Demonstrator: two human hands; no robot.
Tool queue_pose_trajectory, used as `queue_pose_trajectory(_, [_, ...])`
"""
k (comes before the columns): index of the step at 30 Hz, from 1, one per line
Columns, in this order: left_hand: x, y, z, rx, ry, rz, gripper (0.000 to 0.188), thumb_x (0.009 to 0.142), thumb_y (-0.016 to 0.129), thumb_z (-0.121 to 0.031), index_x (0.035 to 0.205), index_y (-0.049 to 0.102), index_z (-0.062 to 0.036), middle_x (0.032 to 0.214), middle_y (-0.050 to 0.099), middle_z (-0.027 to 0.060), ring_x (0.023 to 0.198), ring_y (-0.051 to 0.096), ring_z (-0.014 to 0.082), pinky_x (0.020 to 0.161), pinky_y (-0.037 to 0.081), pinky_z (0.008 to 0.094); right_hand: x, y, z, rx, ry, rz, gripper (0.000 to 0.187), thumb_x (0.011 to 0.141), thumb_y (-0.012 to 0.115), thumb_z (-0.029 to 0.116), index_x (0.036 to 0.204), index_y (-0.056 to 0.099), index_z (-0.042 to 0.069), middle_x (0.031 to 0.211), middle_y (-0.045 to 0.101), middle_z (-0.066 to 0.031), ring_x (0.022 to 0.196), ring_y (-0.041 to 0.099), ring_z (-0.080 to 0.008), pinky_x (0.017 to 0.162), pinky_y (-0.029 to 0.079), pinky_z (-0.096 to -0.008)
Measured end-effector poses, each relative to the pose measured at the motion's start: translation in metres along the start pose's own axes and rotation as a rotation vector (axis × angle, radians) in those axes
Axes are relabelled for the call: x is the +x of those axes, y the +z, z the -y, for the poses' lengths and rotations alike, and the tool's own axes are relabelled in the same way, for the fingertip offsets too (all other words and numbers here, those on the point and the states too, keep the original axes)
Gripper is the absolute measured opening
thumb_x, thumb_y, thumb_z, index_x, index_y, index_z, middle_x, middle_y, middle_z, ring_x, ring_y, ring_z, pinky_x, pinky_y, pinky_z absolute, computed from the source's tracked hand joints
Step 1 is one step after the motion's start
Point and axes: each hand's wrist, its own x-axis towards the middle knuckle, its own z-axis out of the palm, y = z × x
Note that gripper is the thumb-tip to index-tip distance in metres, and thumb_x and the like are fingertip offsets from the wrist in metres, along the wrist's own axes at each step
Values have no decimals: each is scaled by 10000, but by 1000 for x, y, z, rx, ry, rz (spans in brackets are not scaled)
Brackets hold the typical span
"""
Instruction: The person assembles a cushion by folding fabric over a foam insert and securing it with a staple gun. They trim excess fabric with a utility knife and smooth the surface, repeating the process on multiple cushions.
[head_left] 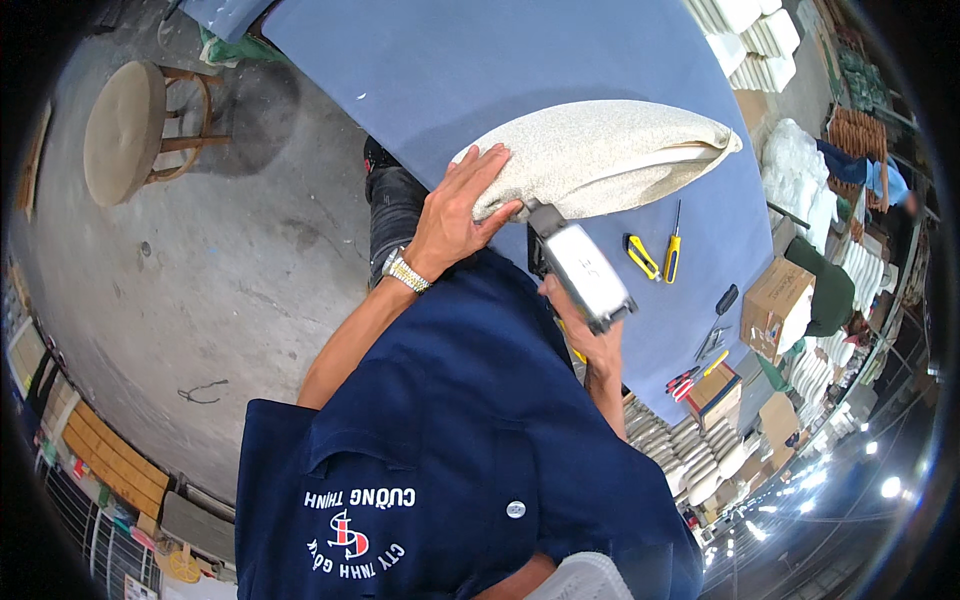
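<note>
A long, curved upholstered pad (600, 155) in speckled off-white fabric rests on the blue-covered table (400, 60), with a folded opening along its near side. My left hand (463, 215) grips its left end, fingers over the top and thumb along the near edge. In my right hand (592, 338) is a dark staple gun (583, 265) with a white panel on top. Its nose meets the pad's near edge beside my left thumb. The gun's body hides part of my right fingers.
Right of the gun lie a yellow-black utility knife (641, 257) and a yellow screwdriver (673, 255). More hand tools (712, 340) lie near the table's right edge. A round padded stool (125, 133) stands at left. Cartons (777, 305), stacked pale pads (750, 45) and another person (885, 185) are at right.
</note>
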Motion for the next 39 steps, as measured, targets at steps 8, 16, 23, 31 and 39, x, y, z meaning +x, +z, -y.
queue_pose_trajectory(8, [-3,0,7,-62,21,38,782,795,808,-158,1512,499,-114,1539,529,111,1412,475,449,1139,409,591,1,20,-8,-132,35,47,280,829,774,81,1069,680,-31,929,707,-149,837,713,-260,760,546,-346])
queue_pose_trajectory(16, [-4,0,4,-46,22,46,781,797,805,-154,1516,502,-116,1543,523,123,1426,461,445,1149,398,593,2,20,-5,-196,-86,4,291,804,780,101,1044,663,-16,917,679,-180,807,685,-368,742,543,-392])
queue_pose_trajectory(23, [-3,-2,4,-42,26,59,781,796,801,-153,1515,500,-105,1549,516,124,1435,450,442,1155,393,591,6,17,2,-210,-74,72,304,783,778,88,1042,656,-13,938,673,-176,839,680,-378,748,542,-394])
queue_pose_trajectory(31, [-1,-6,2,-62,18,81,795,758,726,-11,1516,494,-81,1545,513,164,1459,433,412,1195,362,547,11,21,7,-206,-15,143,354,813,727,121,1133,641,-3,983,679,-208,916,672,-436,789,544,-425])
queue_pose_trajectory(39, [3,-11,-5,-111,-90,138,912,688,730,79,1538,467,-118,1564,492,142,1474,405,412,1208,349,540,19,23,0,-197,-72,176,359,849,750,50,1178,654,-54,980,739,-170,868,741,-242,795,568,-330])
